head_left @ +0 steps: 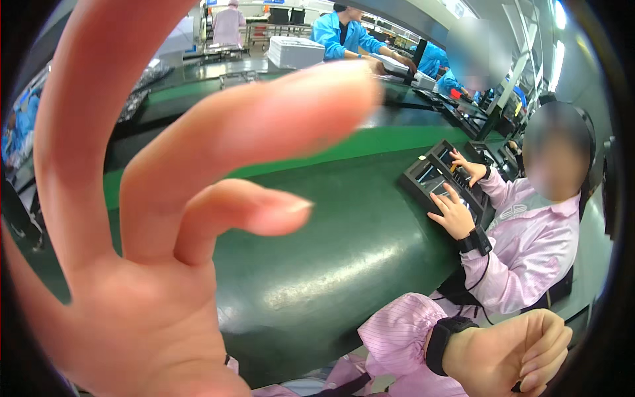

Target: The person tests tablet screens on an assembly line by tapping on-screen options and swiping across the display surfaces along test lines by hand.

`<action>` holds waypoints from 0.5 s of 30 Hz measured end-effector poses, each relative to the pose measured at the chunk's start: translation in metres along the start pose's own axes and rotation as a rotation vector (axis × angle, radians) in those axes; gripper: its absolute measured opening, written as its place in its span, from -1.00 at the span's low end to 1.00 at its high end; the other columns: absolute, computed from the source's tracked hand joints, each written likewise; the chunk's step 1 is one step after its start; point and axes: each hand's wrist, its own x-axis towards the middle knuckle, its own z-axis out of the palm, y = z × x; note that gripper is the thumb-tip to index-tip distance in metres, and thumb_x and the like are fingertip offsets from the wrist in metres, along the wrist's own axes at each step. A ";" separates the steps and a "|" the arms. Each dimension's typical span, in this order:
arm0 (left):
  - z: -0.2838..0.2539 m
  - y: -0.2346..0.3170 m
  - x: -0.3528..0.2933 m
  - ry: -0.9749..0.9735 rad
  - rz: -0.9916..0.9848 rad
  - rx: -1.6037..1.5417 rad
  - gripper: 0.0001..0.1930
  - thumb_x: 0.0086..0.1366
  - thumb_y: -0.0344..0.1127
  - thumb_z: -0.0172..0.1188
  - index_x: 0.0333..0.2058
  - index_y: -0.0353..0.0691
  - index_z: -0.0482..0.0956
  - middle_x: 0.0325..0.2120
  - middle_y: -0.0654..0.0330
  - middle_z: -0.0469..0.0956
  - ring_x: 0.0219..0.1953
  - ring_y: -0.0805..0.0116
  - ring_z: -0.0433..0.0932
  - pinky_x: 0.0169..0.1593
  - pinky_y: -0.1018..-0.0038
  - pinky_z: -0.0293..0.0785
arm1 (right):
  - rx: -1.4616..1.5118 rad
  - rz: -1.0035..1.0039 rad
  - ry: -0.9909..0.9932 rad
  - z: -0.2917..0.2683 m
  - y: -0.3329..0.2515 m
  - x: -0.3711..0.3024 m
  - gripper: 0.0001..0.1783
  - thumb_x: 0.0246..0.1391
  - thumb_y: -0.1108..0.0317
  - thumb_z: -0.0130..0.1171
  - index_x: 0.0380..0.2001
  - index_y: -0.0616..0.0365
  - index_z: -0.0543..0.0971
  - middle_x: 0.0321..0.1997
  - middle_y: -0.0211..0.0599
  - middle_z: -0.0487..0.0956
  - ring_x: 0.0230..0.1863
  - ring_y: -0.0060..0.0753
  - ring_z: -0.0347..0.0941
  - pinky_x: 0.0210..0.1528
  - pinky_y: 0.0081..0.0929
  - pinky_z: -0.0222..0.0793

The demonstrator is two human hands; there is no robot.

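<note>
My left hand (152, 291) fills the left of the head view, raised very close, palm showing. Its fingers are spread and partly bent, and nothing lies in it. At the lower right is my right hand (506, 351), in a pink striped sleeve (400, 334) with a black wrist strap (446, 341). Its fingers are curled in, and a small dark thing shows by the fingertips, too little of it to name. Behind both hands stretches a dark green work surface (344, 264), apart from either of them.
To the right a person in a pink jacket (529, 245) has both hands at a black compartmented tray (426, 182) holding dark flat pieces. Across the bench, a person in blue (337, 36) works near a white stack (296, 53). More black trays (456, 116) line the far right.
</note>
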 end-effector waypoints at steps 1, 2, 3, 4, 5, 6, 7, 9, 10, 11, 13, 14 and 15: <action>0.000 -0.002 0.001 -0.004 -0.007 -0.007 -0.13 0.16 0.06 0.22 0.28 -0.32 0.07 0.28 -0.26 0.07 0.22 0.18 0.30 0.20 0.48 0.24 | 0.014 0.001 -0.011 0.001 0.000 -0.001 -0.72 0.08 0.28 -0.03 -0.69 0.03 0.34 -0.66 -0.60 0.27 -0.57 -0.63 0.15 -0.46 -0.66 0.10; 0.000 -0.003 0.002 -0.006 -0.011 -0.011 -0.14 0.16 0.06 0.22 0.28 -0.32 0.07 0.28 -0.25 0.07 0.22 0.18 0.30 0.19 0.49 0.25 | 0.027 0.001 -0.016 0.003 0.000 -0.002 -0.72 0.08 0.29 -0.03 -0.69 0.03 0.34 -0.66 -0.60 0.27 -0.58 -0.63 0.15 -0.46 -0.66 0.11; 0.000 -0.005 0.002 -0.010 -0.012 -0.011 -0.14 0.16 0.06 0.21 0.28 -0.32 0.07 0.28 -0.25 0.07 0.22 0.18 0.30 0.19 0.49 0.25 | 0.041 -0.003 -0.019 0.004 0.000 -0.004 -0.72 0.08 0.29 -0.03 -0.70 0.03 0.34 -0.66 -0.60 0.26 -0.58 -0.64 0.15 -0.46 -0.66 0.11; 0.000 -0.006 0.003 -0.012 -0.023 -0.011 -0.14 0.16 0.06 0.21 0.28 -0.32 0.07 0.28 -0.24 0.07 0.22 0.19 0.30 0.19 0.50 0.25 | 0.027 0.002 -0.037 0.005 0.001 -0.005 -0.71 0.09 0.29 -0.03 -0.70 0.03 0.34 -0.66 -0.60 0.26 -0.58 -0.64 0.15 -0.46 -0.66 0.11; -0.001 -0.008 0.003 -0.011 -0.025 -0.009 -0.14 0.16 0.06 0.21 0.28 -0.32 0.07 0.28 -0.23 0.07 0.22 0.19 0.30 0.18 0.51 0.25 | 0.017 0.001 -0.055 0.007 0.001 -0.007 -0.71 0.10 0.28 -0.03 -0.69 0.03 0.33 -0.66 -0.60 0.26 -0.58 -0.64 0.15 -0.46 -0.66 0.10; -0.001 -0.008 0.004 -0.006 -0.023 -0.009 -0.14 0.16 0.06 0.20 0.29 -0.32 0.07 0.28 -0.23 0.07 0.22 0.19 0.30 0.18 0.51 0.26 | 0.012 -0.013 -0.071 0.008 0.003 -0.008 -0.70 0.10 0.28 -0.04 -0.69 0.03 0.33 -0.65 -0.61 0.26 -0.58 -0.64 0.15 -0.46 -0.66 0.10; -0.001 -0.009 0.004 -0.007 -0.022 -0.011 -0.14 0.17 0.06 0.20 0.29 -0.31 0.07 0.28 -0.22 0.07 0.22 0.19 0.30 0.18 0.52 0.26 | 0.003 -0.007 -0.090 0.010 0.005 -0.008 -0.70 0.11 0.28 -0.04 -0.69 0.03 0.33 -0.65 -0.61 0.26 -0.58 -0.65 0.15 -0.46 -0.66 0.10; -0.001 -0.012 0.006 -0.014 -0.028 -0.007 -0.15 0.17 0.06 0.19 0.29 -0.31 0.07 0.28 -0.21 0.07 0.22 0.20 0.30 0.17 0.53 0.27 | -0.017 0.008 -0.116 0.016 0.011 -0.010 -0.69 0.13 0.27 -0.05 -0.69 0.02 0.32 -0.64 -0.62 0.27 -0.58 -0.65 0.15 -0.46 -0.67 0.10; -0.001 -0.014 0.007 -0.017 -0.032 -0.003 -0.15 0.17 0.06 0.19 0.29 -0.31 0.07 0.28 -0.21 0.07 0.22 0.20 0.30 0.17 0.53 0.27 | -0.025 0.009 -0.109 0.018 0.012 -0.011 -0.68 0.14 0.27 -0.05 -0.69 0.02 0.32 -0.64 -0.62 0.27 -0.57 -0.66 0.15 -0.46 -0.67 0.10; 0.000 -0.016 0.009 -0.022 -0.037 -0.005 -0.15 0.17 0.06 0.19 0.29 -0.31 0.07 0.28 -0.20 0.07 0.22 0.20 0.30 0.16 0.54 0.27 | -0.031 0.007 -0.107 0.020 0.016 -0.013 -0.67 0.15 0.27 -0.06 -0.69 0.01 0.31 -0.63 -0.62 0.27 -0.57 -0.66 0.16 -0.46 -0.68 0.11; -0.001 -0.019 0.011 -0.025 -0.041 -0.004 -0.15 0.17 0.06 0.18 0.29 -0.30 0.07 0.28 -0.19 0.07 0.22 0.21 0.30 0.16 0.55 0.28 | -0.001 -0.013 -0.066 0.020 0.016 -0.013 -0.67 0.14 0.28 -0.05 -0.70 0.00 0.30 -0.65 -0.64 0.26 -0.58 -0.67 0.15 -0.47 -0.69 0.11; -0.001 -0.019 0.012 -0.026 -0.041 -0.006 -0.15 0.18 0.06 0.18 0.29 -0.30 0.07 0.28 -0.18 0.07 0.22 0.21 0.30 0.15 0.55 0.28 | 0.029 -0.030 -0.057 0.018 0.012 -0.013 -0.69 0.12 0.29 -0.04 -0.71 0.00 0.30 -0.66 -0.64 0.26 -0.58 -0.68 0.15 -0.48 -0.69 0.11; -0.002 -0.019 0.012 -0.031 -0.046 -0.006 -0.16 0.18 0.05 0.17 0.29 -0.30 0.07 0.28 -0.18 0.07 0.22 0.22 0.30 0.15 0.56 0.28 | 0.053 -0.046 -0.048 0.015 0.008 -0.012 -0.70 0.10 0.31 -0.03 -0.71 0.01 0.30 -0.67 -0.64 0.26 -0.59 -0.68 0.15 -0.49 -0.70 0.11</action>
